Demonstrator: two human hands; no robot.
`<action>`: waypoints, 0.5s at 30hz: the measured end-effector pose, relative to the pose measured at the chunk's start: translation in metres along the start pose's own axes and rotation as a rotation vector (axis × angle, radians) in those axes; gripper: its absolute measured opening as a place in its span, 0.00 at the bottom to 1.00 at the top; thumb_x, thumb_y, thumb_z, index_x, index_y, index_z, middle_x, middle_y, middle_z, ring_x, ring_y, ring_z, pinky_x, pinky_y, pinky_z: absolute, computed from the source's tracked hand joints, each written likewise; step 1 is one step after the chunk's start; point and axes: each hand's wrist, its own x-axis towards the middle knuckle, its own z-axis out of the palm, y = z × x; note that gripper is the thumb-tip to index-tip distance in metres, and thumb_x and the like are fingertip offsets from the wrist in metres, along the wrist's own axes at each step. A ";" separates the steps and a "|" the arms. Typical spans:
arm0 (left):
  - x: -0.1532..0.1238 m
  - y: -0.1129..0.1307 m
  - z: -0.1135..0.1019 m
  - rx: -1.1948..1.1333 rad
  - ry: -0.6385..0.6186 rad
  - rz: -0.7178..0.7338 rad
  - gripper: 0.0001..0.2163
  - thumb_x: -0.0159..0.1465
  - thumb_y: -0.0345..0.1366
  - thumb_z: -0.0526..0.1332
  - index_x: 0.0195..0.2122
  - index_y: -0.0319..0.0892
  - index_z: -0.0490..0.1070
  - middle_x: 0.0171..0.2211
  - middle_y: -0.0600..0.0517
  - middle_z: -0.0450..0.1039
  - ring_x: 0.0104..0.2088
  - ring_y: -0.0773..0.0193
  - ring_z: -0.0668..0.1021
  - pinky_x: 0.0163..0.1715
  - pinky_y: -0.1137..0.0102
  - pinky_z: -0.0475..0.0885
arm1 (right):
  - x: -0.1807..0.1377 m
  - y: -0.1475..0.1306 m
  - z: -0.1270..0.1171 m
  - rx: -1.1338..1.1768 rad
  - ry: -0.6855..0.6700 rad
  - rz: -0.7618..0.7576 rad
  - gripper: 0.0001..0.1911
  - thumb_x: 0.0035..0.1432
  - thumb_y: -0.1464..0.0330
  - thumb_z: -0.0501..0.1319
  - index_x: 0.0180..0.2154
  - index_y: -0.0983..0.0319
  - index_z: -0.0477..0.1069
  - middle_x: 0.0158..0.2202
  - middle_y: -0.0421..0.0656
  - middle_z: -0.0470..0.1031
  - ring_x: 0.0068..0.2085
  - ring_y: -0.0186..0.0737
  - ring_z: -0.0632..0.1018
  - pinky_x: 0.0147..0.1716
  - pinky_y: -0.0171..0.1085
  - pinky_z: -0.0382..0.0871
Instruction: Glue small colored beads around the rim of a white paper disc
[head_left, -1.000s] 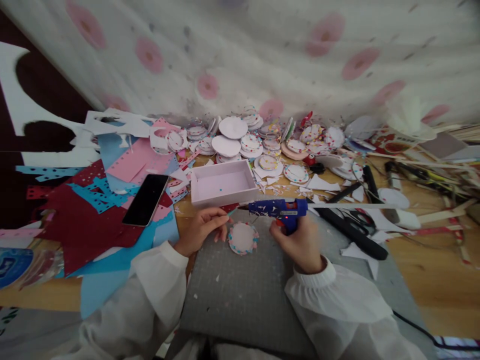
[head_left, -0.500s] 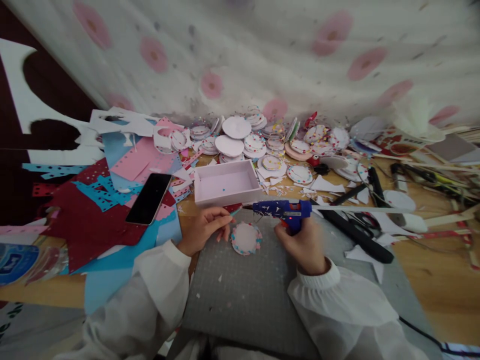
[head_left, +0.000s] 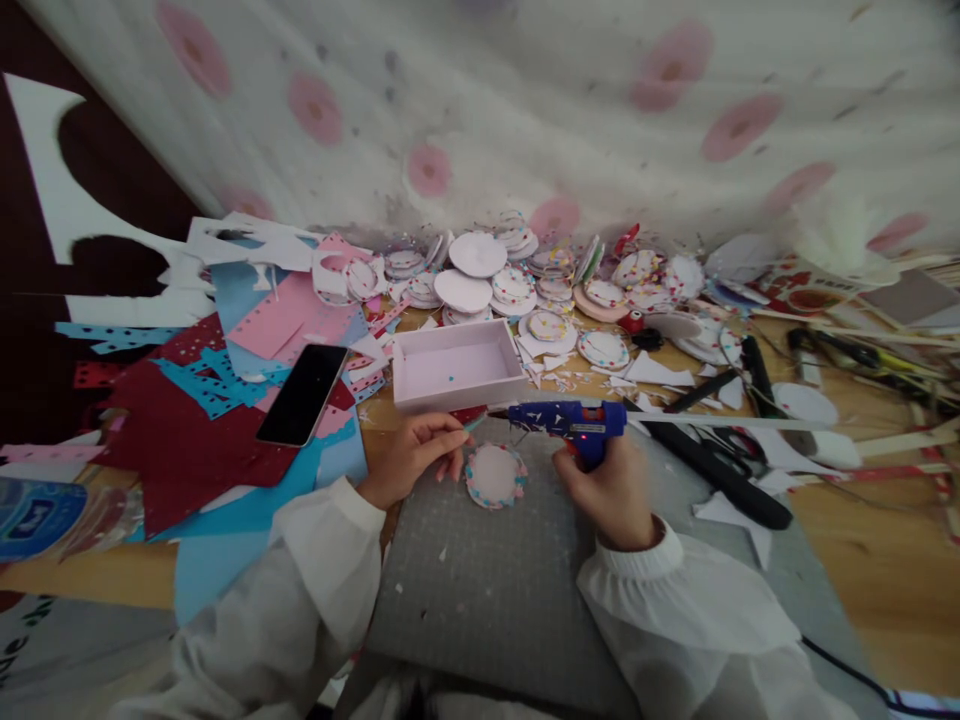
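My right hand [head_left: 611, 490] grips a blue glue gun [head_left: 568, 420] whose nozzle points left, level above a grey cutting mat [head_left: 510, 580]. My left hand [head_left: 412, 455] is pinched on a small teal piece [head_left: 474, 423] held right at the nozzle tip. Between the two hands a white paper disc with a dotted coloured rim [head_left: 495, 475] lies flat on the mat.
An open white box [head_left: 457, 365] stands just behind the hands. A black phone [head_left: 304, 393] lies on red, blue and pink paper sheets [head_left: 195, 430] at left. Several decorated discs [head_left: 525, 285] pile up at the back. Scissors and black tools [head_left: 720, 460] lie at right.
Both hands and the glue gun keep their pose; only the camera has shifted slightly, moving the scene a little right and down in view.
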 end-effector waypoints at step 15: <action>0.000 -0.002 -0.001 0.005 0.001 0.006 0.10 0.61 0.40 0.62 0.31 0.36 0.72 0.15 0.54 0.70 0.15 0.72 0.70 0.13 0.78 0.58 | 0.002 0.000 -0.001 -0.072 -0.002 0.009 0.14 0.46 0.59 0.56 0.33 0.60 0.66 0.19 0.40 0.68 0.21 0.42 0.70 0.22 0.37 0.58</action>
